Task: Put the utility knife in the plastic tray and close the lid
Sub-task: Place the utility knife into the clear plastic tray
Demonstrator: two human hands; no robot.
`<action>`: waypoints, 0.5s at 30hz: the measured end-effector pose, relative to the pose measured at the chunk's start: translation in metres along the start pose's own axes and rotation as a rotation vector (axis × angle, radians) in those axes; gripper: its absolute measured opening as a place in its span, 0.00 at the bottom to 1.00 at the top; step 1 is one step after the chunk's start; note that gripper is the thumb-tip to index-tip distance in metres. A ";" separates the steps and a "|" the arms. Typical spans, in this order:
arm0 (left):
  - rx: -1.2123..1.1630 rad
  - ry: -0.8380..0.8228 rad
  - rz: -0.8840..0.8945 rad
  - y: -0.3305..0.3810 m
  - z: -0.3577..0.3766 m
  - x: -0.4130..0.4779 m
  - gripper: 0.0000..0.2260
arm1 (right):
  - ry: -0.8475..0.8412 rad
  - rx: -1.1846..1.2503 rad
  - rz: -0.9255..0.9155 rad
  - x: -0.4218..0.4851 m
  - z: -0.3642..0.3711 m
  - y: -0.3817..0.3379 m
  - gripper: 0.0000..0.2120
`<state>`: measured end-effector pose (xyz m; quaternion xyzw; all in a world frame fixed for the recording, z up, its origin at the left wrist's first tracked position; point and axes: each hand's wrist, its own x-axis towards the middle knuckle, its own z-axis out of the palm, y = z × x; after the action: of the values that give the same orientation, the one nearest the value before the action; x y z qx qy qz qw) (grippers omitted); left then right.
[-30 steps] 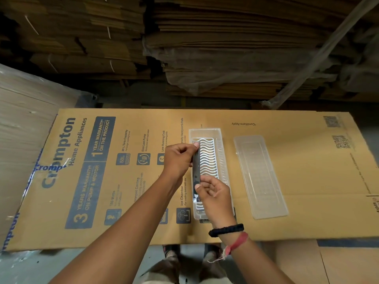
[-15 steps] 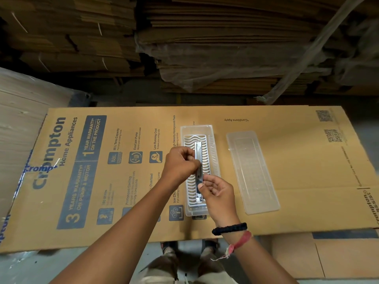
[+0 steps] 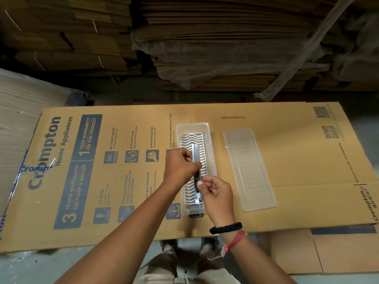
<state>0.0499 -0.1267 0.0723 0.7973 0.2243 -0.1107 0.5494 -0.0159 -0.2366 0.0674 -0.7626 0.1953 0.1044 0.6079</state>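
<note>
Both hands held the utility knife (image 3: 196, 160) over the clear plastic tray (image 3: 211, 160), lined up the long way so it would fit. The left hand (image 3: 181, 165) pinched its middle. The right hand (image 3: 216, 191) pinched its near end. The lid (image 3: 249, 171) lay flat just beside the tray, ready to go on.

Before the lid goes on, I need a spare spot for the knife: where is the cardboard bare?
Bare: between the tray and the lid, and right of the lid toward the QR codes. Crowded: over the tray, where the left hand and right hand hold the utility knife.
</note>
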 end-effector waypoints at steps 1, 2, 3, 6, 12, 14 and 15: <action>0.007 0.006 0.001 -0.001 0.000 0.000 0.07 | -0.006 -0.045 -0.020 0.000 -0.001 -0.001 0.06; 0.010 0.012 0.004 -0.002 0.001 0.000 0.06 | -0.012 -0.117 -0.059 0.001 -0.002 -0.001 0.08; 0.005 0.016 0.005 -0.003 0.002 0.000 0.05 | -0.017 -0.207 -0.115 0.003 -0.002 -0.001 0.09; -0.007 0.007 -0.005 -0.006 0.005 0.003 0.04 | -0.007 -0.488 -0.256 0.009 0.002 0.002 0.08; 0.020 0.000 0.018 -0.012 0.003 0.004 0.13 | -0.003 -0.686 -0.208 0.027 0.011 -0.003 0.09; 0.068 0.065 0.076 -0.017 0.001 0.003 0.15 | -0.003 -0.705 -0.159 0.035 0.017 -0.007 0.09; 0.088 0.094 0.102 -0.020 -0.001 0.003 0.15 | -0.006 -0.719 -0.132 0.039 0.021 -0.010 0.09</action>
<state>0.0428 -0.1194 0.0553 0.8354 0.2039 -0.0549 0.5074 0.0251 -0.2216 0.0554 -0.9382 0.0948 0.1293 0.3068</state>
